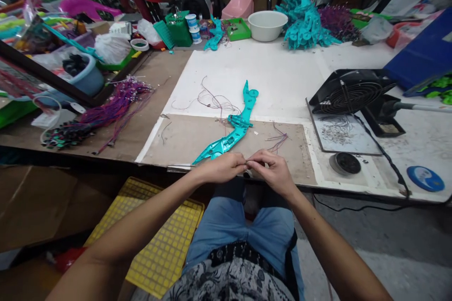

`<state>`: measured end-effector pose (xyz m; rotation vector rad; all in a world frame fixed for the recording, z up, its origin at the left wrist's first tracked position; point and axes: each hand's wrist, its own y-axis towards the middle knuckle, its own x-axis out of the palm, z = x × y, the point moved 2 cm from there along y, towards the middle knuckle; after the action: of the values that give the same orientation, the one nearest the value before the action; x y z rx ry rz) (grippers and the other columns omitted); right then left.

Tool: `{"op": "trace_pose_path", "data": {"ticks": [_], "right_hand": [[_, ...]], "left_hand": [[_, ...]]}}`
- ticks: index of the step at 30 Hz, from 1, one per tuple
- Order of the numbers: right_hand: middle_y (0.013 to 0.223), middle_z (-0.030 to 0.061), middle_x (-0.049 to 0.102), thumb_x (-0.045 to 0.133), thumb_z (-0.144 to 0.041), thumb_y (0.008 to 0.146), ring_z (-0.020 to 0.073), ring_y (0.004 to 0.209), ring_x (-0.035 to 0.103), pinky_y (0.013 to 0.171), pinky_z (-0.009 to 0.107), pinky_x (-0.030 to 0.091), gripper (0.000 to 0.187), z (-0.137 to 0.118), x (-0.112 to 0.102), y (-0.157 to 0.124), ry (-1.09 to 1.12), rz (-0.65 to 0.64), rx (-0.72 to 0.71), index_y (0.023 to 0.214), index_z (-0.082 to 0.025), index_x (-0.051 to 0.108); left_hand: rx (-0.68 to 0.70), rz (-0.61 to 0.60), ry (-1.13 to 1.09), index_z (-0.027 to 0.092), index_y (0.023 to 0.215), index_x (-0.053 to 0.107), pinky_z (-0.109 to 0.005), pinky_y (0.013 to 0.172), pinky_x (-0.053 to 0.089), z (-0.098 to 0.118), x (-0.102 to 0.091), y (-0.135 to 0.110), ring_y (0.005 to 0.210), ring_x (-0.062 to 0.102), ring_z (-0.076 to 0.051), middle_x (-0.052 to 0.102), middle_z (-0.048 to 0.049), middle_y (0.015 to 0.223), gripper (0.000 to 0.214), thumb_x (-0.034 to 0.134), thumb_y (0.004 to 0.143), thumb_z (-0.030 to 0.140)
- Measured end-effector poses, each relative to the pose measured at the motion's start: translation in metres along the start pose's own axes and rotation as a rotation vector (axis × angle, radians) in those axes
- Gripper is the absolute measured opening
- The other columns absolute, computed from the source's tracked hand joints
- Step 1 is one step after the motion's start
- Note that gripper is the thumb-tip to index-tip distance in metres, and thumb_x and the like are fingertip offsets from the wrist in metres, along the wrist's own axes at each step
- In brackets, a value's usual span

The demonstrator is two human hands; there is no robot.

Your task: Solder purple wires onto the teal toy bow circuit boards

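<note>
My left hand (226, 166) and my right hand (271, 169) meet at the table's front edge, thumbs and fingertips pinched together. Whatever is between them is too small to make out. Just beyond, a turquoise plastic part (243, 124), long and bent with holes and round ends, lies on the work surface. Thin wires (221, 102) trail from its middle to the left and back. A few short reddish and purple wires (279, 137) lie to the right of the part.
At left lies a bundle of purple and red wires (113, 106). A black fan (349, 91), a soldering iron stand (388, 117), a round tin (345, 163) and a blue lid (425, 178) stand at right. Behind are a white basin (267, 26) and piled turquoise parts (305, 21).
</note>
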<state>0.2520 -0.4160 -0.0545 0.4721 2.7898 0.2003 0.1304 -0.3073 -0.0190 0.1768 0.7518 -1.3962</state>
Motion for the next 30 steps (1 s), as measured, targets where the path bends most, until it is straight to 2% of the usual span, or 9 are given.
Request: {"op": "trace_pose_path", "data": {"ticks": [3, 7, 8, 10, 15, 20, 23, 27, 30], "right_hand": [[0.074, 0.0038, 0.064, 0.063, -0.031, 0.083, 0.0143, 0.069, 0.057, 0.06, 0.026, 0.043, 0.017, 0.002, -0.005, -0.005, 0.052, 0.051, 0.028, 0.075, -0.018, 0.07], [0.072, 0.0028, 0.063, 0.065, -0.028, 0.081, 0.0148, 0.072, 0.058, 0.066, 0.027, 0.044, 0.014, 0.008, -0.014, -0.013, 0.127, 0.152, 0.064, 0.071, -0.018, 0.068], [0.071, 0.0024, 0.063, 0.065, -0.027, 0.081, 0.0146, 0.071, 0.058, 0.065, 0.027, 0.043, 0.014, 0.009, -0.016, -0.015, 0.138, 0.156, 0.072, 0.07, -0.018, 0.068], [0.071, 0.002, 0.062, 0.065, -0.028, 0.081, 0.0142, 0.069, 0.057, 0.063, 0.027, 0.042, 0.014, 0.009, -0.021, -0.018, 0.144, 0.161, 0.078, 0.07, -0.018, 0.069], [0.068, 0.0017, 0.06, 0.065, -0.031, 0.081, 0.0142, 0.067, 0.055, 0.061, 0.027, 0.041, 0.017, 0.01, -0.031, -0.025, 0.087, 0.214, 0.08, 0.069, -0.019, 0.069], [0.068, 0.002, 0.06, 0.062, -0.029, 0.083, 0.0153, 0.068, 0.057, 0.061, 0.028, 0.044, 0.017, 0.01, -0.037, -0.037, 0.008, 0.297, 0.031, 0.07, -0.019, 0.067], [0.089, 0.0072, 0.064, 0.059, -0.033, 0.086, 0.0212, 0.089, 0.059, 0.08, 0.037, 0.048, 0.016, 0.017, -0.061, -0.055, -0.269, 0.512, 0.002, 0.093, -0.021, 0.068], [0.124, 0.021, 0.053, 0.065, -0.05, 0.079, 0.0354, 0.118, 0.046, 0.099, 0.057, 0.034, 0.071, 0.057, -0.122, -0.092, -0.811, 0.965, 0.141, 0.136, -0.016, 0.042], [0.125, 0.0234, 0.053, 0.07, -0.059, 0.069, 0.0414, 0.118, 0.044, 0.096, 0.065, 0.032, 0.098, 0.096, -0.157, -0.105, -0.88, 0.924, 0.326, 0.144, -0.012, 0.027]], "left_hand": [[-0.019, 0.051, -0.022, 0.015, 0.077, 0.068, -0.025, 0.069, 0.042, 0.007, 0.005, 0.0, 0.075, 0.058, -0.017, 0.063, -0.0046, 0.076, 0.022, 0.051, 0.086, 0.026], [0.04, 0.435, 0.006, 0.017, 0.104, 0.067, -0.035, 0.096, 0.04, 0.016, 0.006, -0.004, 0.11, 0.054, -0.024, 0.064, -0.0095, 0.114, 0.028, 0.064, 0.078, 0.026], [0.06, 0.474, 0.003, 0.018, 0.107, 0.066, -0.036, 0.1, 0.038, 0.019, 0.007, -0.003, 0.114, 0.052, -0.024, 0.063, -0.009, 0.117, 0.031, 0.064, 0.077, 0.024], [0.042, 0.411, -0.074, 0.018, 0.106, 0.066, -0.036, 0.096, 0.041, 0.023, 0.011, 0.002, 0.107, 0.057, -0.022, 0.068, -0.0077, 0.108, 0.031, 0.064, 0.075, 0.021], [-0.204, 0.164, -0.495, 0.013, 0.09, 0.065, -0.025, 0.062, 0.047, 0.021, 0.03, 0.024, 0.064, 0.062, -0.015, 0.069, -0.0031, 0.068, 0.021, 0.063, 0.074, 0.026], [-0.222, 0.198, -0.55, 0.014, 0.074, 0.067, -0.02, 0.055, 0.041, 0.022, 0.042, 0.033, 0.059, 0.058, -0.012, 0.068, -0.0026, 0.064, 0.02, 0.066, 0.072, 0.033], [-0.222, 0.252, -0.468, 0.015, 0.073, 0.069, -0.02, 0.051, 0.036, 0.024, 0.044, 0.036, 0.055, 0.054, -0.011, 0.069, -0.0026, 0.065, 0.026, 0.066, 0.073, 0.04], [-0.258, 0.315, -0.382, 0.015, 0.072, 0.07, -0.021, 0.047, 0.031, 0.026, 0.044, 0.044, 0.05, 0.048, -0.01, 0.069, -0.0026, 0.064, 0.03, 0.066, 0.072, 0.045], [-0.239, 0.309, -0.349, 0.015, 0.07, 0.07, -0.022, 0.053, 0.037, 0.034, 0.047, 0.054, 0.058, 0.055, -0.013, 0.068, -0.0026, 0.064, 0.025, 0.064, 0.072, 0.039]]}}
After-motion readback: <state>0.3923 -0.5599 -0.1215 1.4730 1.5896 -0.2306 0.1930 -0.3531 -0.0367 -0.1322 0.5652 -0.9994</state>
